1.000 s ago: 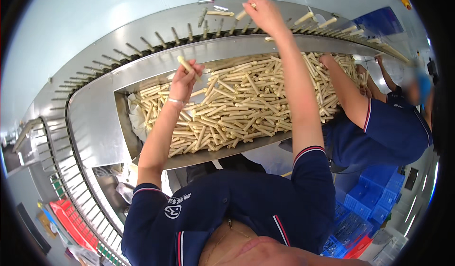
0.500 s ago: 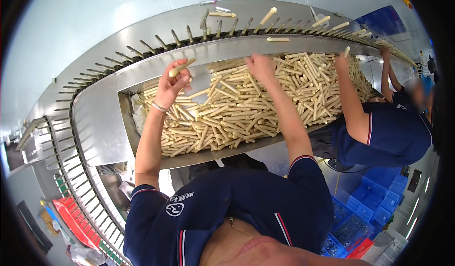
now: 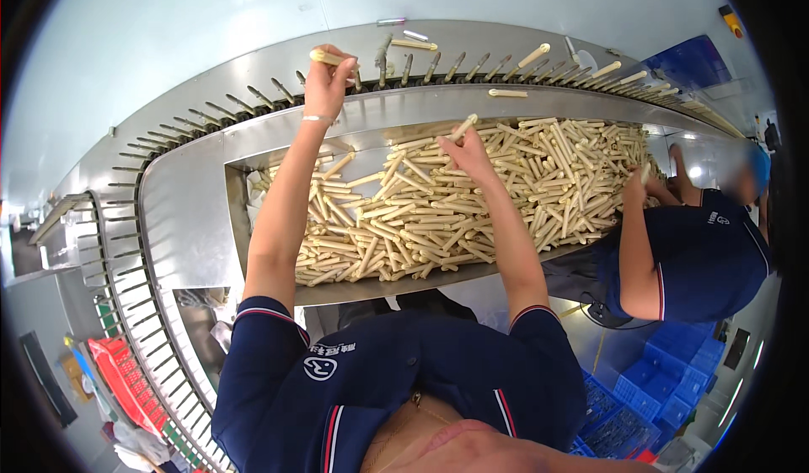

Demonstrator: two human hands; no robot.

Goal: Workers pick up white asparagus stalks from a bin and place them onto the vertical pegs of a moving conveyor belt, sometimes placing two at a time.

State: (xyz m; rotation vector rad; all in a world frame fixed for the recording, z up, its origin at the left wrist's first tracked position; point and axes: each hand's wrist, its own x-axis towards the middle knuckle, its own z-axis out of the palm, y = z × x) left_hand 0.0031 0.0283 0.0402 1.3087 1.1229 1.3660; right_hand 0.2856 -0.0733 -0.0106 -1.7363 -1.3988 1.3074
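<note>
My left hand (image 3: 324, 96) is closed around a cream-coloured tube (image 3: 327, 57) with a rounded end, raised over the row of metal pegs (image 3: 262, 97). The tube's far end lies near the top of a peg; I cannot tell whether it sits over it. My right hand (image 3: 472, 154) grips another cream tube (image 3: 462, 128), tilted up above the back edge of the pile. Many loose tubes (image 3: 430, 220) fill the metal trough (image 3: 371, 293) in front of me.
Pegs curve along a conveyor track (image 3: 139, 220) to the left; some at the right carry tubes. One loose tube (image 3: 507, 93) lies on the metal ledge. At the right a co-worker (image 3: 699, 254) holds a tube. Blue crates (image 3: 653, 380) and a red crate (image 3: 126, 380) stand lower down.
My left hand has moved up and forward with its tube from above the trough to the pegs. My right hand now shows a tube in its fingers. The co-worker's hand has come lower.
</note>
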